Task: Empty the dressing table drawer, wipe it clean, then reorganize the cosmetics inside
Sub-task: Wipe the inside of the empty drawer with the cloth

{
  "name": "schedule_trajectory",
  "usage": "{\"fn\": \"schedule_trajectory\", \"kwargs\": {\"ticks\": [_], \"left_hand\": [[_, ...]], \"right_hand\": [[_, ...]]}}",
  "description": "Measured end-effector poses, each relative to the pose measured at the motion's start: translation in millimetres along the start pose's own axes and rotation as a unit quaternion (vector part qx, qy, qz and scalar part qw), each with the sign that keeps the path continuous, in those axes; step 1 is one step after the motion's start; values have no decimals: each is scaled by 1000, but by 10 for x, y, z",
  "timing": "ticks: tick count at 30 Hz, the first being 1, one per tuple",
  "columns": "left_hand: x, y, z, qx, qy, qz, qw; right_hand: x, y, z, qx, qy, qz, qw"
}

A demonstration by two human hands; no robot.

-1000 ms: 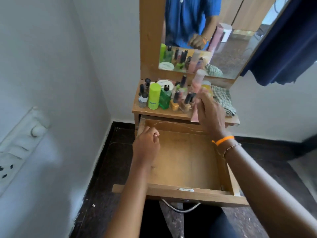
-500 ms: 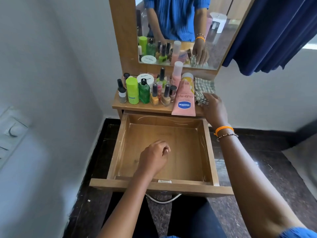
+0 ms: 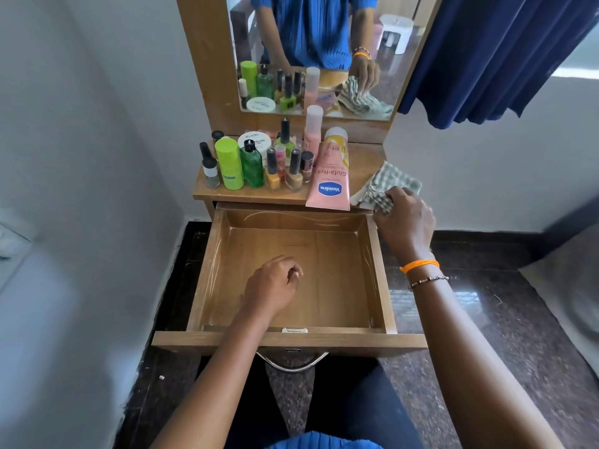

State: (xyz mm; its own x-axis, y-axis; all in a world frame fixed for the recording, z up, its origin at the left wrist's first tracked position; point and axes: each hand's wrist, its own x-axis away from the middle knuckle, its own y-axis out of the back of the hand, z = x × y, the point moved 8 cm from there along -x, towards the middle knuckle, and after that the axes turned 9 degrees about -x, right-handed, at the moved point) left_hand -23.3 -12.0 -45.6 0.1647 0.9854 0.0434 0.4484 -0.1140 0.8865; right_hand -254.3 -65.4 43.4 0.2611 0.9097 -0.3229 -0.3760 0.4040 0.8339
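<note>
- Checked cloth at the right end of the dressing table top, directly under the fingertips of the right hand, beside the pink Vaseline tube.
- Right hand gripping the cloth's near edge, fingers curled onto the bunched fabric.
- Drawer pulled out with nothing inside; left hand over its floor, fingers loosely curled, holding nothing.
- Nail polish bottles, green bottles and a white jar clustered at the top's left.
- Versus half a second ago: more of the cloth bunched under the right fingers, left hand much where it was, tube unmoved.
</note>
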Motion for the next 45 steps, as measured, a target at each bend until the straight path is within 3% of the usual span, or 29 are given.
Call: {"fn": "schedule_trajectory", "kwargs": {"ticks": [9, 14, 18, 21, 25, 26, 28, 34, 39, 41, 43, 45], "left_hand": [[6, -8, 10, 0, 6, 5, 1000], [7, -11, -19, 14, -26, -3, 1000], [27, 93, -5, 90, -17, 12, 996], [51, 309, 307, 76, 57, -14, 995], [143, 752, 787, 57, 98, -132, 985], [179, 809, 902, 46, 117, -149, 981], [265, 866, 1068, 17, 158, -163, 974], [335, 630, 1341, 98, 253, -75, 960], [353, 664, 1325, 52, 245, -95, 963], [366, 655, 1342, 53, 249, -97, 962], [380, 644, 1366, 59, 258, -94, 960], [381, 644, 1377, 58, 265, -92, 958]], "right_hand": [[701, -20, 130, -46, -17, 7, 999], [1088, -244, 531, -68, 81, 75, 992], [1104, -527, 666, -157, 43, 126, 979], [993, -838, 733, -292, -45, 194, 935], [1160, -1337, 1078, -386, -141, 479, 776], [1188, -1429, 1150, -378, -154, 506, 760], [1147, -1651, 1311, -385, -173, 493, 761], [1086, -2029, 1570, -279, -158, 431, 844], [1295, -2081, 1684, -147, -19, 440, 886], [1348, -2085, 1651, -127, 9, 450, 884], [1303, -2061, 1555, -182, -36, 467, 864], [1224, -2076, 1439, -339, -192, 484, 783]]}}
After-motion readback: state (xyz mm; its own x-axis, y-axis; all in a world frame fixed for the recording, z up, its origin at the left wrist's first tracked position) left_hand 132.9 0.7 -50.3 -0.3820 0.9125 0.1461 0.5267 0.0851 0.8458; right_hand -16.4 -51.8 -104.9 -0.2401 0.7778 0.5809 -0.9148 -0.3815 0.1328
